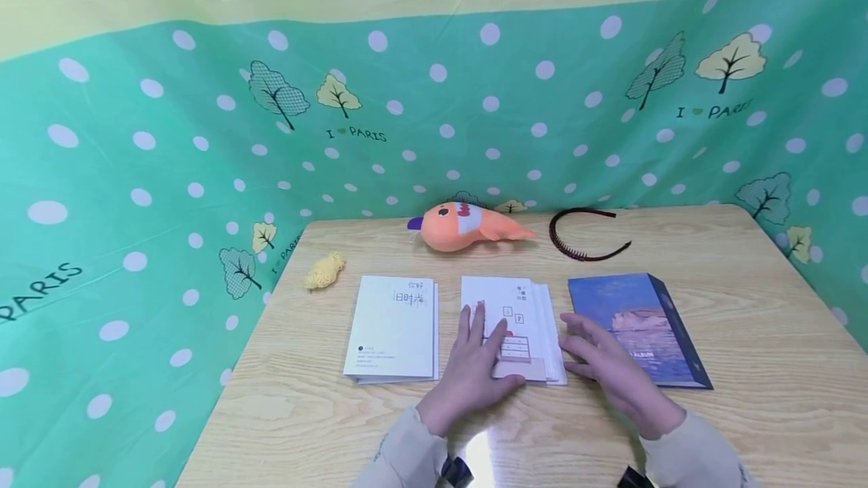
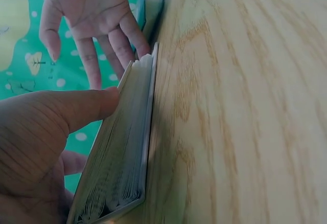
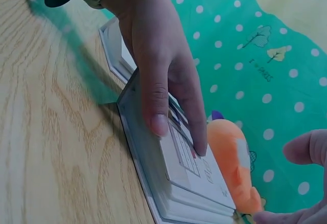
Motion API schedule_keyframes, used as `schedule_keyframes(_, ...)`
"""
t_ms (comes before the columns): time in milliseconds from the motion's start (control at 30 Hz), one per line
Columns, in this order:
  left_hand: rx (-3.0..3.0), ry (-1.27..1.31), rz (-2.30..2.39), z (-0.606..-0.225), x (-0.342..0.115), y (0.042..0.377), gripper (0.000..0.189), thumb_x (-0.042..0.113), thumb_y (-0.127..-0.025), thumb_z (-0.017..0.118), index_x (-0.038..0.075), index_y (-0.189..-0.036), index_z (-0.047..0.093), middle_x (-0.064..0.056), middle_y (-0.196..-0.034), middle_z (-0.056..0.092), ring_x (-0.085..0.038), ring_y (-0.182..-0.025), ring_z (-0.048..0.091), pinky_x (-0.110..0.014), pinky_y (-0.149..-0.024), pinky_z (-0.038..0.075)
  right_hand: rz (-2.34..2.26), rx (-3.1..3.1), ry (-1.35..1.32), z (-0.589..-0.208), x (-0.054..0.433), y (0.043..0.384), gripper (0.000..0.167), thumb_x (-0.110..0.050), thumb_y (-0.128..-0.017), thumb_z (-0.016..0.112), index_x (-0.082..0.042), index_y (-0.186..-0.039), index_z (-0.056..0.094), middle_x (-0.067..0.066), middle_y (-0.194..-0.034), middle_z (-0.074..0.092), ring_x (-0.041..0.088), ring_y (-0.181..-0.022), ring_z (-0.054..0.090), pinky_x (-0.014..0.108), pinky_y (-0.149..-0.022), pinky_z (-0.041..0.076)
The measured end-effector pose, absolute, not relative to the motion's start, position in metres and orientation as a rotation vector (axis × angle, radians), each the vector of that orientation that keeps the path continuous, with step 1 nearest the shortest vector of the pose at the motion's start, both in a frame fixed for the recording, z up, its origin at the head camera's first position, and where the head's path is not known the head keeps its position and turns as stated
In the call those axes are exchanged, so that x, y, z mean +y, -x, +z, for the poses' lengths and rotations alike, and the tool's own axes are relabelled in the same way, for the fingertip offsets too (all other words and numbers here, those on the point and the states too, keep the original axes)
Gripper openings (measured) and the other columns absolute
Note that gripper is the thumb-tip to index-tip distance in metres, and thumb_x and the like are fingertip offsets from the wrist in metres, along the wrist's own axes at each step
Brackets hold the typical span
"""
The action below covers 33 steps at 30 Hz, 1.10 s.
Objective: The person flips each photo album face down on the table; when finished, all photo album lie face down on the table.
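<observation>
My left hand (image 1: 475, 367) rests with fingers spread on the white cover of the middle album (image 1: 491, 288), over a drawing of a chest of drawers. In the left wrist view its thumb (image 2: 97, 104) lies at the edge of the upper cover, above thick stacked pages (image 2: 122, 147). My right hand (image 1: 606, 364) is at the album's right side, fingertips right at the page edges. Seen from the left wrist, that palm (image 2: 99, 14) faces the album with fingers extended, holding nothing. The album's cover sits shifted left over its pages.
To the left lies another white album (image 1: 393, 322); to the right, a blue album (image 1: 624, 307) with a cliff picture, partly behind my right hand. Farther back are an orange plush toy (image 1: 450, 232), a dark toothed headband (image 1: 566, 247) and a yellow bundle (image 1: 325, 271). A dotted cloth (image 1: 407, 111) hangs behind.
</observation>
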<state>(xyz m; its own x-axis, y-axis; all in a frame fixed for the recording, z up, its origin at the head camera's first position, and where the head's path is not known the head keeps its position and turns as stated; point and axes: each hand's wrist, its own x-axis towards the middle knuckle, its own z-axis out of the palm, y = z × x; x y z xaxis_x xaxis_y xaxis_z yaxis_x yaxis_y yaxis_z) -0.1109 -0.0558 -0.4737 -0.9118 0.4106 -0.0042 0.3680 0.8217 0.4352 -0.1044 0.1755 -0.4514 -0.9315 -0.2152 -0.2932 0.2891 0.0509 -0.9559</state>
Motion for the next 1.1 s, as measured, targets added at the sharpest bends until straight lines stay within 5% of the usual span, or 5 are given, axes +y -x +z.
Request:
schedule_keyframes(233, 2.889, -0.623, 0.739, -0.477, -0.059, 0.112, 0.089, 0.054, -0.08, 0.073, 0.015, -0.151, 0.036, -0.017, -0.162, 0.001, -0.036, -0.147, -0.007, -0.05, -0.117, 0.014, -1.98, 1.975, -0.122, -0.453, 0.171, 0.104, 0.063, -0.018, -0.1, 0.052, 0.003, -0.151, 0.021, 0.027, -0.157, 0.015, 0.042, -0.137, 0.032, 0.05, -0.104, 0.041)
schedule_keyframes(467, 2.868, -0.621, 0.802, -0.477, -0.062, 0.112, 0.089, 0.053, -0.079, 0.074, 0.015, -0.151, 0.037, -0.018, -0.162, 0.004, -0.037, -0.147, -0.005, -0.053, -0.117, 0.014, -1.99, 2.023, -0.145, -0.454, 0.166, 0.102, 0.062, -0.017, -0.099, 0.054, 0.001, -0.151, 0.024, 0.029, -0.158, 0.008, 0.042, -0.145, 0.011, 0.055, -0.105, 0.038)
schedule_keyframes(1100, 2.802, -0.615, 0.918, -0.478, -0.068, 0.114, 0.09, 0.055, -0.08, 0.072, 0.019, -0.153, 0.034, -0.015, -0.163, 0.002, -0.036, -0.148, -0.006, -0.057, -0.115, 0.015, -2.052, 2.044, -0.181, -0.447, 0.166, 0.101, 0.06, -0.012, -0.098, 0.054, 0.0, -0.15, 0.026, 0.028, -0.157, 0.014, 0.039, -0.135, 0.036, 0.036, -0.095, 0.049)
